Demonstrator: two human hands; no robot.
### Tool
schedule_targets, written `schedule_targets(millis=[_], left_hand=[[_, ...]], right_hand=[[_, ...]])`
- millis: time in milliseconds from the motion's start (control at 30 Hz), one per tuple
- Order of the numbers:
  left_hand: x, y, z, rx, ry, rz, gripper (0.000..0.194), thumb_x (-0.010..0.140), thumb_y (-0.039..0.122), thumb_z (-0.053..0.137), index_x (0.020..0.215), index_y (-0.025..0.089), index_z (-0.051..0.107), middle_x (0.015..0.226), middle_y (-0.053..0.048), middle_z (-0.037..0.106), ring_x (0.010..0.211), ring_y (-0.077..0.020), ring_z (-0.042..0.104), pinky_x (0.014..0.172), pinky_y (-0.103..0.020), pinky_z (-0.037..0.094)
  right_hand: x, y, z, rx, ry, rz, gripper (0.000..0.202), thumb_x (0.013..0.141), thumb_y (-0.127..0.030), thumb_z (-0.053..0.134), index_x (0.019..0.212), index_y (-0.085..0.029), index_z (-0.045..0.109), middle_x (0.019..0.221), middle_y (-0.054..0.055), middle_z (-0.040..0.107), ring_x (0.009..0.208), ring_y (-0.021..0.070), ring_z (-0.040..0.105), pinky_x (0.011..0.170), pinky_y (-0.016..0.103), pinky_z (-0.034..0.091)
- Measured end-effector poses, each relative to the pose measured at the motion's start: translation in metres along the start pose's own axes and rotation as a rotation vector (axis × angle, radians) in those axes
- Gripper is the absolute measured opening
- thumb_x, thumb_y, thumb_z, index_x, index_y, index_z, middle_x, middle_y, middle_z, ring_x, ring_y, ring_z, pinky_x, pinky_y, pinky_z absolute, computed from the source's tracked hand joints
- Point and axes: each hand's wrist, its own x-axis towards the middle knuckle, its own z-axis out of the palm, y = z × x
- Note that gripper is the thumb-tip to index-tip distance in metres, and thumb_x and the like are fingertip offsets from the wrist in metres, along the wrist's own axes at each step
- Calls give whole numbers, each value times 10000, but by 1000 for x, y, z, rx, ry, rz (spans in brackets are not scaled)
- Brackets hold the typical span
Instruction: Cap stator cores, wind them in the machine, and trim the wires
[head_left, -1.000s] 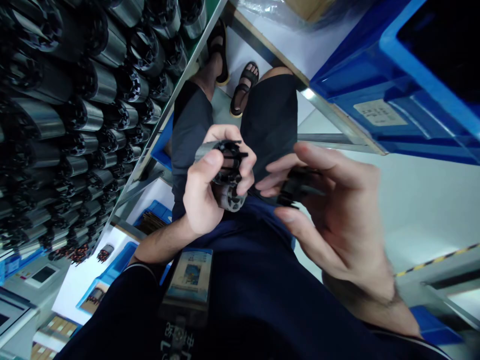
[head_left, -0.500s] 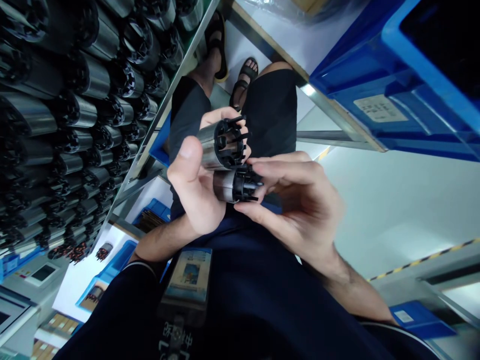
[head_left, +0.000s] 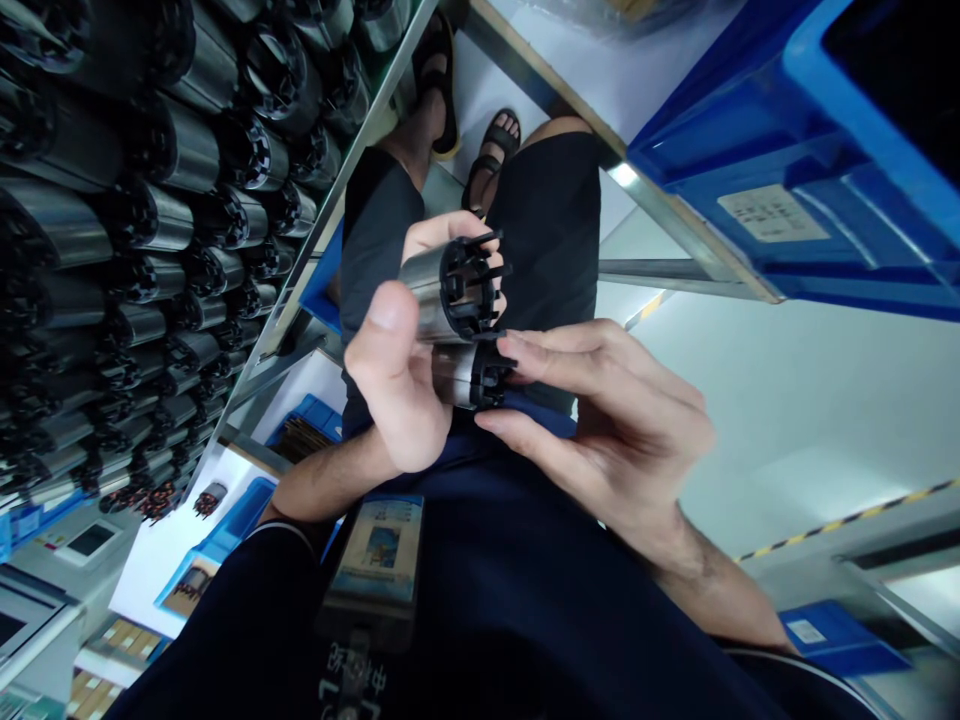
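Note:
My left hand (head_left: 401,390) is closed around two motor stator cores in front of my lap. The upper stator core (head_left: 427,290) is a silver metal cylinder with a black plastic end, whose thin prongs point right. Below it and partly hidden lies the lower stator core (head_left: 455,375), also silver with a black slotted end. My right hand (head_left: 622,410) has its thumb and a fingertip at opposite sides of that lower black end, pinching it. The palm side of the left fingers is mostly hidden by the cores.
Rows of similar stator cores (head_left: 172,225) fill a rack at left. A large blue bin (head_left: 750,150) with a paper label stands at upper right. A single wound core (head_left: 210,498) sits on a white table at lower left, near blue trays (head_left: 240,520).
Both hands have shifted slightly right with the cores. The grey pointed pieces that stuck out of the lower core's end no longer show. My right fingers have moved a little along that end.

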Motion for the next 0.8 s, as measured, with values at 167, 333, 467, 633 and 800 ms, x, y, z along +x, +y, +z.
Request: schedule_targets(millis=[167,333,467,633,800], left_hand=[[0,2,0,23,-25,14,565,985,838,716,1174,306,721,1094,-98,613,992,-308,608,890,-443,542],[3,-9,-2,-10,86,34,431,1039,747,766,1235,364,743,1202,-76,715,1156,-306,699,1027,-436,621],[-5,-15,-4,-56,116,24,347,1161,621,758,1352,331,747,1150,-25,750,1185,-224,782,1111,-375,644],[-15,5,-14,45,64,-27,216,1129,416,854,1338,359,841,1293,18,857,1297,-161,819,1173,-239,675],[-11,13,-45,142,2,20,323,1087,414,832,1386,532,794,1466,151,848,1371,-221,813,997,-327,765]], right_hand=[[-3,0,0,9,-41,54,501,1004,-329,997,1477,-437,874,1229,65,894,1013,310,878,807,478,831],[-5,2,8,-20,-32,71,519,1052,-345,943,1547,-414,802,1408,88,849,1233,340,856,883,501,827],[-5,8,14,-120,82,-70,643,988,-245,993,1564,-323,717,1324,123,847,1219,339,854,968,511,802],[2,11,-3,-56,29,-139,556,1019,-234,972,1484,-193,669,1314,158,855,1251,279,865,1065,410,767],[13,3,-26,-175,-195,-147,548,1090,-542,907,1433,-156,724,1848,327,512,1755,347,566,1410,478,569]])
